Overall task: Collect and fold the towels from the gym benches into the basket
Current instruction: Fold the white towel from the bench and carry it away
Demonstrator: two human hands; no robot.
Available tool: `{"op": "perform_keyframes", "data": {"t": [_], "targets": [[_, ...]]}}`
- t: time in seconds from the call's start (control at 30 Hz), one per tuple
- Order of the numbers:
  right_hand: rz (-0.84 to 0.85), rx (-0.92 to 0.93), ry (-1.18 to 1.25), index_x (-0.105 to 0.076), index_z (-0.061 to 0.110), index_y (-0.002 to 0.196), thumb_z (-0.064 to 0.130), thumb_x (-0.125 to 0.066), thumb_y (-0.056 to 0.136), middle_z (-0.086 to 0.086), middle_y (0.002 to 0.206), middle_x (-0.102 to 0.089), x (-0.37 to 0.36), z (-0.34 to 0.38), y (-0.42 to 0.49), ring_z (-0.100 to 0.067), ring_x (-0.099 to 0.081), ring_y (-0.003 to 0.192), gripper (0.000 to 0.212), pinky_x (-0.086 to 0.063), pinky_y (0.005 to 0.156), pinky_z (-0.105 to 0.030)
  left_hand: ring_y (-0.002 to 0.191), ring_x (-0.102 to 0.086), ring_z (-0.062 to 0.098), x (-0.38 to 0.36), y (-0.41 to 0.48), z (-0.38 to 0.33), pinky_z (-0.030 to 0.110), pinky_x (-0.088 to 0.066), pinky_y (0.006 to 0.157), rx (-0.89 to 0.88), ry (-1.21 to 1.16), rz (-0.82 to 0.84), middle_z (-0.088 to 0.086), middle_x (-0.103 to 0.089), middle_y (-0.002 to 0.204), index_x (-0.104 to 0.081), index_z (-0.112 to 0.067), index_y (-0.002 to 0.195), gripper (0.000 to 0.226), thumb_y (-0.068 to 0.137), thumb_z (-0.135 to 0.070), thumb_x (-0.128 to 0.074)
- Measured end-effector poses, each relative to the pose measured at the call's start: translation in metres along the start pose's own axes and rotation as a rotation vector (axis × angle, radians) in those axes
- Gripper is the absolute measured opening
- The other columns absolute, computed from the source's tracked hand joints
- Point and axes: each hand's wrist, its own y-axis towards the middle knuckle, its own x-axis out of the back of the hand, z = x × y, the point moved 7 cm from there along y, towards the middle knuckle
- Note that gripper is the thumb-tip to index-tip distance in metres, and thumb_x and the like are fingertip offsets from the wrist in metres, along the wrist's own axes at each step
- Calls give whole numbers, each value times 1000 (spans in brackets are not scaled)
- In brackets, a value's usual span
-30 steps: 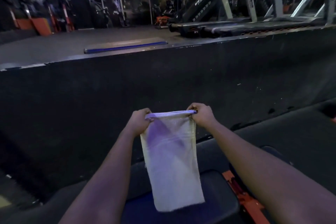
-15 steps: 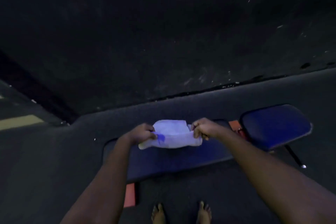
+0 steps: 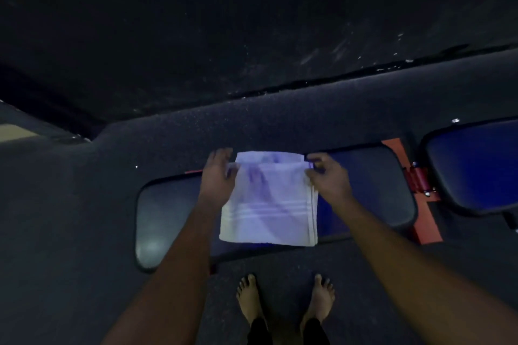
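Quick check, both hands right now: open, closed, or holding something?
Left hand: at the left edge of the towel, blurred; grip cannot be told.
Right hand: fingers pinch the towel's far right corner.

Folded white striped terry towel (image 3: 269, 210) lies flat across dark blue padded gym bench (image 3: 168, 218). Far edges misaligned.

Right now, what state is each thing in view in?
Towel: folded over, lying flat on the bench.
Left hand: at the towel's left edge; grip too blurred to tell.
Right hand: pinching the top layer's right corner.
Bench: flat, bearing the towel.
Basket: not in view.
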Motion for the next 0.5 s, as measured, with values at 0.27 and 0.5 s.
{"op": "perform_keyframes", "data": {"t": [0.27,0.5], "targets": [[32,-428,-117,-30,0,142,33,-78,79,-20,144,-41,-65,-94,6,-37,-47,128,85,-45,97,-40,124,-48,40,-103,-22,92,45,-43,101,549,111,284,24,-44,138,-30,4,139,70,92,-40,-59],[221,-240,-8,-58,13,124,22,-68,84,-9,117,-64,-66,-35,-22,-24,-61,96,43,-49,79,-29,108,-60,35,-45,-50,55,29,-39,78,422,45,178,18,-63,118,-52,-3,123,42,93,-32,-60]]}}
